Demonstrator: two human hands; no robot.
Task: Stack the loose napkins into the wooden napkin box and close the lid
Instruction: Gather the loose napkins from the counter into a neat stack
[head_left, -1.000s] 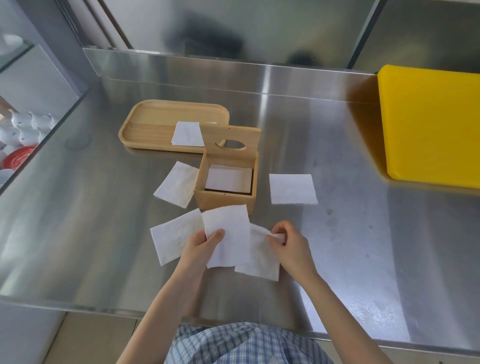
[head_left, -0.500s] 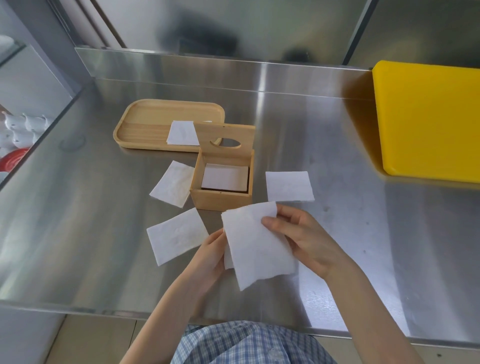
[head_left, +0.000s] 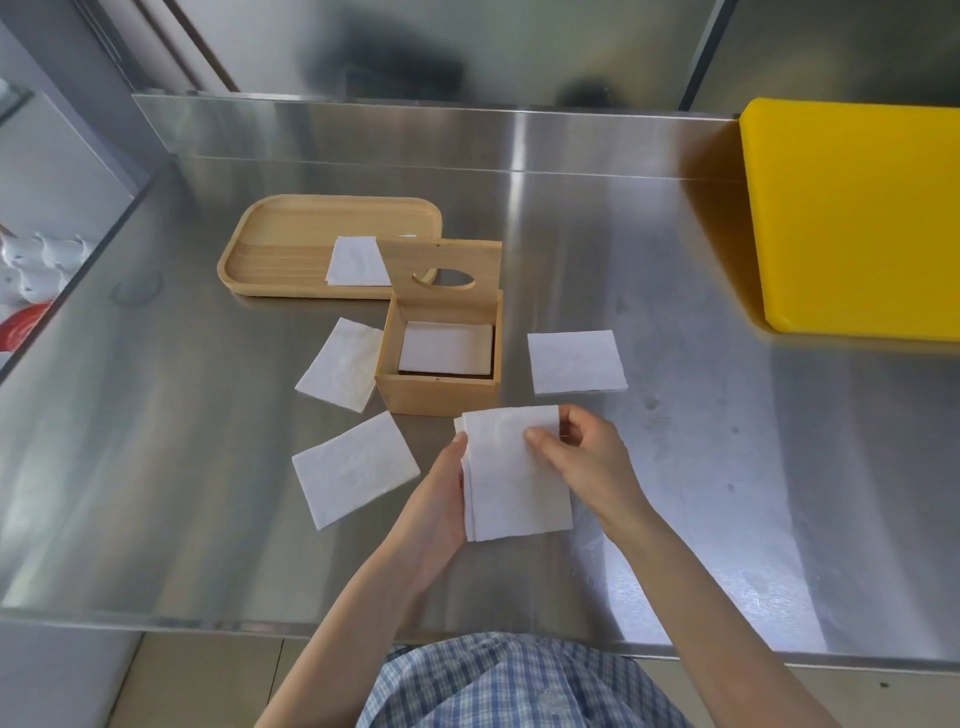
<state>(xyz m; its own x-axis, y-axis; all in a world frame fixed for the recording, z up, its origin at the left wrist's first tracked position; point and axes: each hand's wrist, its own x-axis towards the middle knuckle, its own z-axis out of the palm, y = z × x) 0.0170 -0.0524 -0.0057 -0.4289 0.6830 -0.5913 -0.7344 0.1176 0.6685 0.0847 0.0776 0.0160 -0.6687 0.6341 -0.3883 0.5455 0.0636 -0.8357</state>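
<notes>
Step in hand, as I judge it: squaring up a small stack (head_left: 514, 478) of napkins before it goes in the box (head_left: 439, 364). L hand (head_left: 436, 506) is curled round the stack's left edge from under, fingers closed on it; R hand (head_left: 582, 462) pinches the top sheet nr its upper right corner, thumb on top. To do it well: tap edges flush w/ both hands, keep the sheets flat, then lower them straight in, since the stack looks about as wide as the opening and a skewed corner would prob. catch the wall. Going left to right around them: tray (head_left: 291, 249) at back left w/ one napkin (head_left: 358, 261) lying on it, partly behind the lid (head_left: 441, 267); a napkin (head_left: 343, 364) touching the box's left wall; another (head_left: 356, 467) nearer, front left; box w/ lid standing upright, a napkin already inside; one more napkin (head_left: 575, 361) just right of the box; yellow board (head_left: 852, 218) far right, well apart. Nothing blocks the drop into the box. Four loose ones still to gather, so lid can't close yet; the upright lid could tip shut if bumped.
</notes>
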